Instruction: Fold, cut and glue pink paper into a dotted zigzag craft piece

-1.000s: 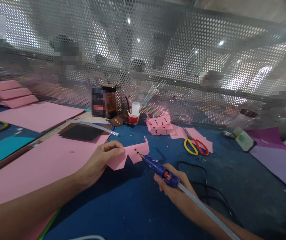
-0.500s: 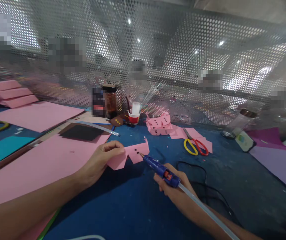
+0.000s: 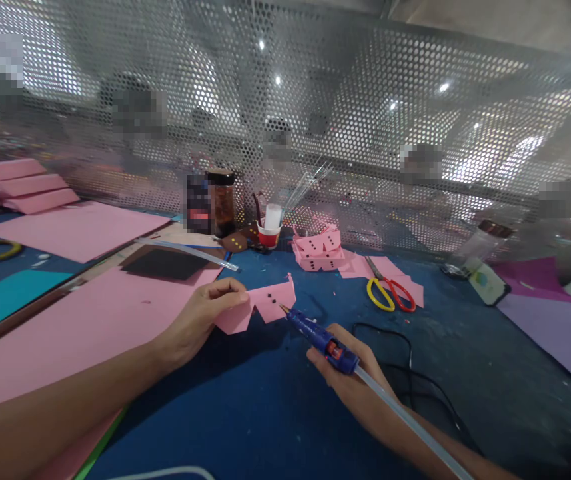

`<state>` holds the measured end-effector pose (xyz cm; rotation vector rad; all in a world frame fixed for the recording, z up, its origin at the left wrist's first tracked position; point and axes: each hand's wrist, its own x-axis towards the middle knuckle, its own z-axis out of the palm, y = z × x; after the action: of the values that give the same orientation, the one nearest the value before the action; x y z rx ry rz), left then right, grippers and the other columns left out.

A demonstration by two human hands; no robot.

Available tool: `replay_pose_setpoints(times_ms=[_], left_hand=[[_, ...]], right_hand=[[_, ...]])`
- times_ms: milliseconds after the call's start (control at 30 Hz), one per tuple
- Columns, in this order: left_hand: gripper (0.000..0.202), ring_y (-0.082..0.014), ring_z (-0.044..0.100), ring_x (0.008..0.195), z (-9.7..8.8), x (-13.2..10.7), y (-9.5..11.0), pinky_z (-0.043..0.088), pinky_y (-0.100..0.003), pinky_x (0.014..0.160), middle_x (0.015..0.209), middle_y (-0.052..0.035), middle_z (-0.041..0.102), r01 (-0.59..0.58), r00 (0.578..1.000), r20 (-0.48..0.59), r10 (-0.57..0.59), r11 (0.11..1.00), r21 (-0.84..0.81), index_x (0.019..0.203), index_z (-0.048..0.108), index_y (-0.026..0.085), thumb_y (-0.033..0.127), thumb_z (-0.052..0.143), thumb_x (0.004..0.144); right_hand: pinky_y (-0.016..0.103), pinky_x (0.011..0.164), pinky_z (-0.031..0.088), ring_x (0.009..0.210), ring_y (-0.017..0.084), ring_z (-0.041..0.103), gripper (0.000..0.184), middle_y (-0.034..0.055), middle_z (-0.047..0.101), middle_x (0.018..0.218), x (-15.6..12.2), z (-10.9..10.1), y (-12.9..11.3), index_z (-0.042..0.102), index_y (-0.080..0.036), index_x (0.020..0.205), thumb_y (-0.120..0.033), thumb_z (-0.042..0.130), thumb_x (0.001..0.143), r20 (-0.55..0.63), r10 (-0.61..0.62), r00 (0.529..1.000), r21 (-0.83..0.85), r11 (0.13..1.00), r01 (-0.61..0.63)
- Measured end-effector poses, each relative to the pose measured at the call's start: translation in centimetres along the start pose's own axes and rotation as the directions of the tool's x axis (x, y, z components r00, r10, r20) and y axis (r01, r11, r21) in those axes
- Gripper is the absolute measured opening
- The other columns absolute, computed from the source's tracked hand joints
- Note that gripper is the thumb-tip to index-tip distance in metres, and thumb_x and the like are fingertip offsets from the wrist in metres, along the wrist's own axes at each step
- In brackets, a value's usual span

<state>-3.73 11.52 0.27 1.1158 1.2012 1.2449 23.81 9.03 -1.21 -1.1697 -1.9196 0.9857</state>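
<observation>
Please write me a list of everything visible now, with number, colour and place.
Glue gun: one, blue, centre
Glue stick: one, clear, in its rear
Notched cut-out: one, pink with black squares, centre
Stacked cut-outs: several, pink with black squares, back
Scissors: one, yellow and red handles, right
Brown jar: one, back centre
Clear jar: one, back right
Cup: one, red and white, back centre
Large sheets: two, pink, left
Turquoise sheet: one, left edge
Black sheet: one, left
Lilac sheet: one, right
Cable: one, black, right
Mesh panel: one, grey, back
Table: one, blue, underneath
Left hand: one, bare, holding notched cut-out
Right hand: one, bare, holding glue gun
</observation>
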Motion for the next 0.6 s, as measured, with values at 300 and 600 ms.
replay_pose_setpoints(times_ms=[300,600], left_hand=[[0.027,-0.0106,0.052,0.057,-0.04,0.02,-0.07,0.035,-0.02,0.052,0.066,0.0024,0.058,0.011,1.0,0.003,-0.011,1.0,-0.015,0.072,0.063,0.018,0.04,0.079,0.074],[0.027,-0.0111,0.051,0.056,0.17,-0.07,0.19,0.034,-0.02,0.05,0.064,0.0022,0.057,0.003,1.0,0.001,-0.003,1.0,-0.015,0.07,0.063,0.018,0.039,0.078,0.073]], right_hand=[[0.021,0.051,0.034,0.065,0.011,0.043,0.023,-0.0016,0.05,0.077,-0.08,0.12,0.35,0.05,-0.021,0.081,-0.038,0.059,0.094,0.009,0.034,0.999,0.009,0.999,-0.034],[0.021,0.053,0.034,0.065,0.011,0.042,0.025,-0.0022,0.049,0.075,-0.03,0.19,0.26,0.048,-0.021,0.079,-0.037,0.061,0.093,0.008,0.032,0.999,0.002,0.999,-0.032]])
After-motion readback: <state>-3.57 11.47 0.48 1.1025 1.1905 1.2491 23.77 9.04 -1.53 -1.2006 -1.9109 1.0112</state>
